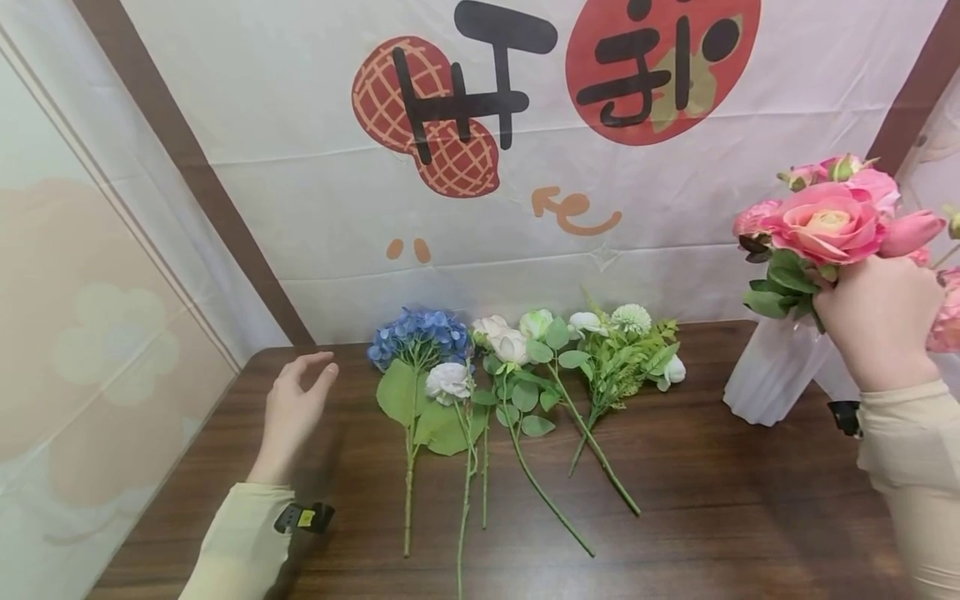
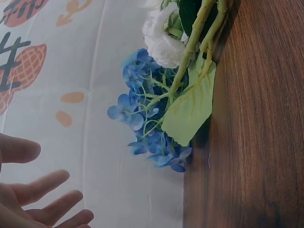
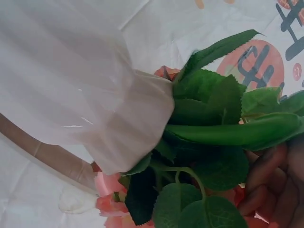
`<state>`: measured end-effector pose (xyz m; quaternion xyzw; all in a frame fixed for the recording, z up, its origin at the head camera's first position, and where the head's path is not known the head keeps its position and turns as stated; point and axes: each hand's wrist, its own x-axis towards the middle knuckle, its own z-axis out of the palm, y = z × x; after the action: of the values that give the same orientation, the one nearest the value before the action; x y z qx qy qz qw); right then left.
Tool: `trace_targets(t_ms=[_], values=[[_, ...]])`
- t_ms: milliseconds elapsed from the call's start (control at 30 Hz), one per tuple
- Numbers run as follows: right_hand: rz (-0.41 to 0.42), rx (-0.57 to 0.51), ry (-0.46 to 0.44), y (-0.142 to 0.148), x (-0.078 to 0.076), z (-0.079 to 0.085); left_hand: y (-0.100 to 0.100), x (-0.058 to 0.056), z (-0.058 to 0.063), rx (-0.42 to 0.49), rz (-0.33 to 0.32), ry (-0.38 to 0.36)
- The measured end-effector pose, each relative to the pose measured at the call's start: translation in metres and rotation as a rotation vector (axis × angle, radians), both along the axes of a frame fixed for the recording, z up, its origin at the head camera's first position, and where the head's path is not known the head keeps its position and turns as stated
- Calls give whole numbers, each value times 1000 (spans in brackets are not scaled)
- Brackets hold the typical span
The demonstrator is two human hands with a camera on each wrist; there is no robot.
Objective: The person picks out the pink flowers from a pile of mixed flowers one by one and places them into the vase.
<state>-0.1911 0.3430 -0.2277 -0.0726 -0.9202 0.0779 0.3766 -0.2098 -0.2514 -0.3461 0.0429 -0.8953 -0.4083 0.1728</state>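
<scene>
In the head view my right hand [image 1: 877, 321] grips the bunch of pink flowers [image 1: 828, 221] just under the blooms. Below it stands a white vase [image 1: 772, 371], tilted a little, and in the right wrist view the green leaves [image 3: 204, 102] come right out of its mouth. Curled fingers [image 3: 266, 190] show among the leaves there; the stems they hold are hidden. To the left, my left hand [image 1: 292, 412] is above the table with relaxed fingers and holds nothing. Nearest to it lies a blue hydrangea [image 1: 420, 337], its large green leaf [image 2: 190, 114] plain in the left wrist view.
Beside the hydrangea several white flowers [image 1: 448, 383] lie with stems toward the front of the brown table [image 1: 675, 517]. A green leafy sprig [image 1: 626, 367] lies to their right. Behind the table hangs a white printed cloth [image 1: 315, 208]; more pink blooms [image 1: 947, 308] show at the right edge.
</scene>
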Motion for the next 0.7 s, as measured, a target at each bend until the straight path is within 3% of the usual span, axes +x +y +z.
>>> trace_targets(t_ms=[100, 267, 533, 700], values=[[-12, -14, -9, 0, 0, -1, 0, 0, 1, 4, 1, 1], [1, -19, 51, 0, 1, -9, -1, 2, 3, 11, 7, -12], [99, -138, 285, -1, 8, -20, -2, 2, 5, 4, 8, -12], [133, -98, 413, -5, 4, -23, -3, 2, 5, 4, 13, -18]])
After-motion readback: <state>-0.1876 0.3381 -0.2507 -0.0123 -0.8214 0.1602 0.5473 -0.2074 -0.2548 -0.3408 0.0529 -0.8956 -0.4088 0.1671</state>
